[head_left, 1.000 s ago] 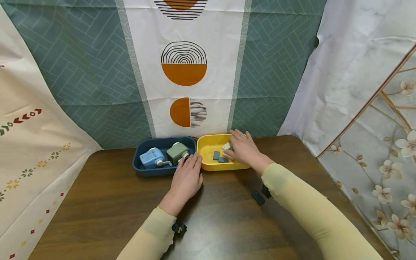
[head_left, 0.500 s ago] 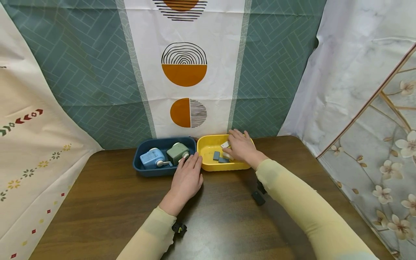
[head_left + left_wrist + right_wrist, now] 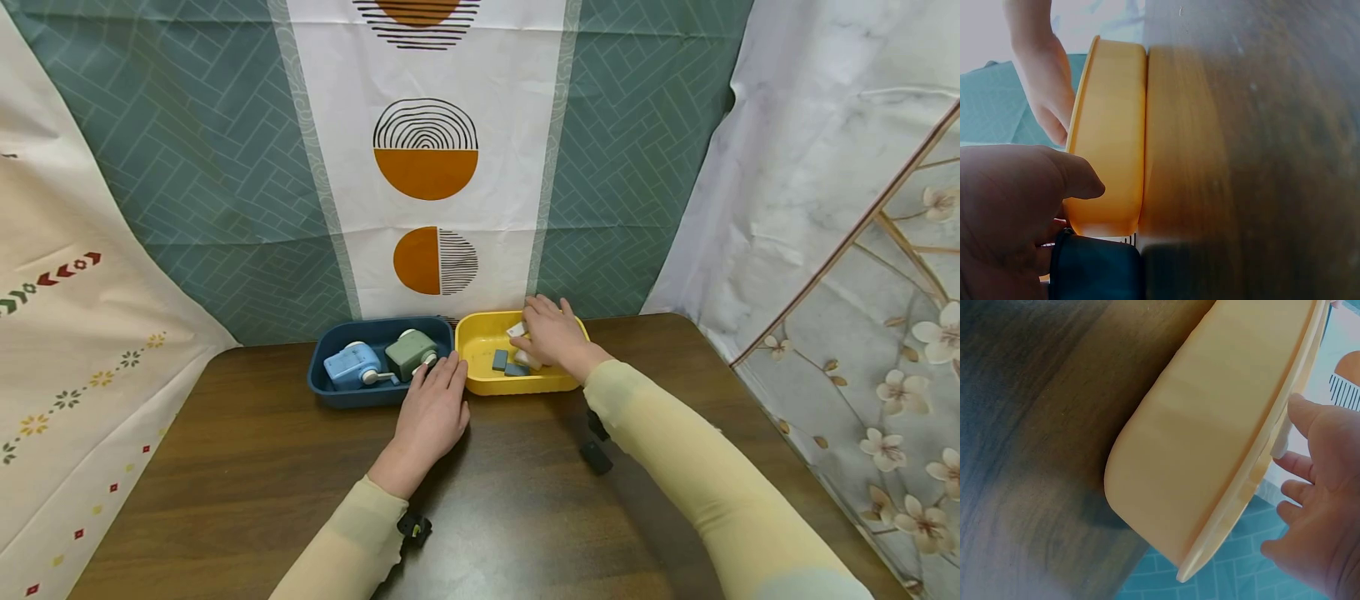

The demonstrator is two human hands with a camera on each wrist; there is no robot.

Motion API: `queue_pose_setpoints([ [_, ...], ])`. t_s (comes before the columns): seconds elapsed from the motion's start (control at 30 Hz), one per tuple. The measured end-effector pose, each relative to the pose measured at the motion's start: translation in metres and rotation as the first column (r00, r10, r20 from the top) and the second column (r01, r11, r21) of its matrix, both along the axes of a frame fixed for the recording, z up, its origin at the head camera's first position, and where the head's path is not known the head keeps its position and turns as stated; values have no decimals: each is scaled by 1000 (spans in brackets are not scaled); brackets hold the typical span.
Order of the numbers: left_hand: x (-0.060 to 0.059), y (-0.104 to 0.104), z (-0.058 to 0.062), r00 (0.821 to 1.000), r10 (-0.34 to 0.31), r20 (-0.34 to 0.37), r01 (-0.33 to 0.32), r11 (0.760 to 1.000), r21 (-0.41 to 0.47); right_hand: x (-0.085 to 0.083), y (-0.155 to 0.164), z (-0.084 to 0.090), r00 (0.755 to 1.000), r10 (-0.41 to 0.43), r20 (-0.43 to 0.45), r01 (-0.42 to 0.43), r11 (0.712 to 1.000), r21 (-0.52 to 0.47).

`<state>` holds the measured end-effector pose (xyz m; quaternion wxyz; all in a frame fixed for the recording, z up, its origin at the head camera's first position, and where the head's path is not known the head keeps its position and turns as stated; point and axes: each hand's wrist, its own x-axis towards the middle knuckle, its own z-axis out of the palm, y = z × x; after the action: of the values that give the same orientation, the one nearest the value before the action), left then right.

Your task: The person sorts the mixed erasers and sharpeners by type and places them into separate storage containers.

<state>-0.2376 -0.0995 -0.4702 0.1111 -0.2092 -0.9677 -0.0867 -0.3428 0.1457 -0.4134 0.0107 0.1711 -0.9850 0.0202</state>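
Note:
My right hand (image 3: pixel 553 333) reaches over the yellow tray (image 3: pixel 480 386). Between its thumb and index finger is a small white block (image 3: pixel 1282 439), pinched at the tray's rim level. Other off-white pieces (image 3: pixel 527 361) and two blue-grey blocks (image 3: pixel 499 360) lie in the yellow tray, some partly hidden by the hand. My left hand (image 3: pixel 429 412) rests with straight fingers where the yellow tray meets the dark blue tray (image 3: pixel 352 402). Inside the blue tray are a light blue boxy gadget (image 3: pixel 351 367) and a green one (image 3: pixel 409 353), each with a white crank-like part.
Both trays stand side by side at the back of the brown wooden table (image 3: pixel 247 467), close to a patterned curtain (image 3: pixel 427 275). A small black rectangular object (image 3: pixel 596 457) lies on the table below my right forearm.
My right hand has shifted slightly left and back over the yellow tray, and the white block by its fingers moved with it. The left hand stays in place.

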Motion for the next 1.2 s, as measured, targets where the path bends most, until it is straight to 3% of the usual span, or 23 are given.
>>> queue_pose_setpoints([
  [0.67,0,1,-2,1000,0,5,0,1000,-1,-4,4,-5,999,-24,44,23,999,26],
  [1.2,1,0,-1,1000,1,-2,-1,1000,-3,17,20,-5,999,31,-19,-31,1000,1],
])
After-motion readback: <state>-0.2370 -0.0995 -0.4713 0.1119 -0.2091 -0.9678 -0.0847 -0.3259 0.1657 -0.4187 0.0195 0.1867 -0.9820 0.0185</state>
